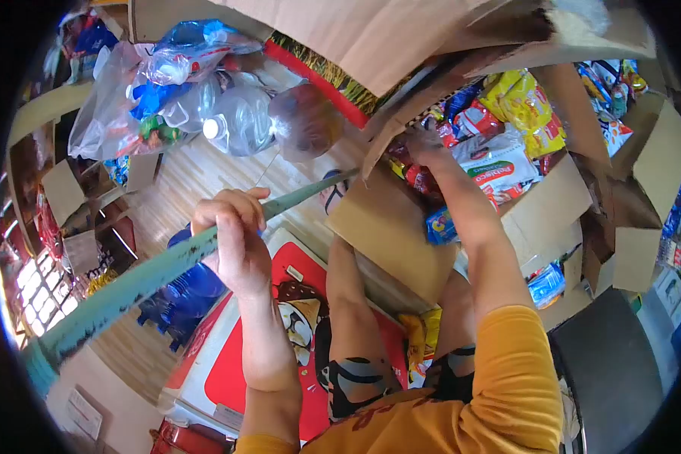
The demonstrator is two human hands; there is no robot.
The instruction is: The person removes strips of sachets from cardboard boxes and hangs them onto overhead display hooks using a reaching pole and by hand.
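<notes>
Wood-look floor [208, 185] shows left of the open box [401, 246], w/ clear plastic bottles [238, 125] beyond it. L hand [233, 234] is just left of box, fingers curled round a green pole [147, 276]; pole's far tip is lost at box edge, near end fades into dark rim. R hand [425, 146] is inside box amid snack packs [516, 102]; fingers too dim, can't tell if gripping. Lower packs hidden.

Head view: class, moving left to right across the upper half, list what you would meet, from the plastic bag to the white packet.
Plastic bag, white-capped bottle, brownish bottle, right hand, white packet.
</notes>
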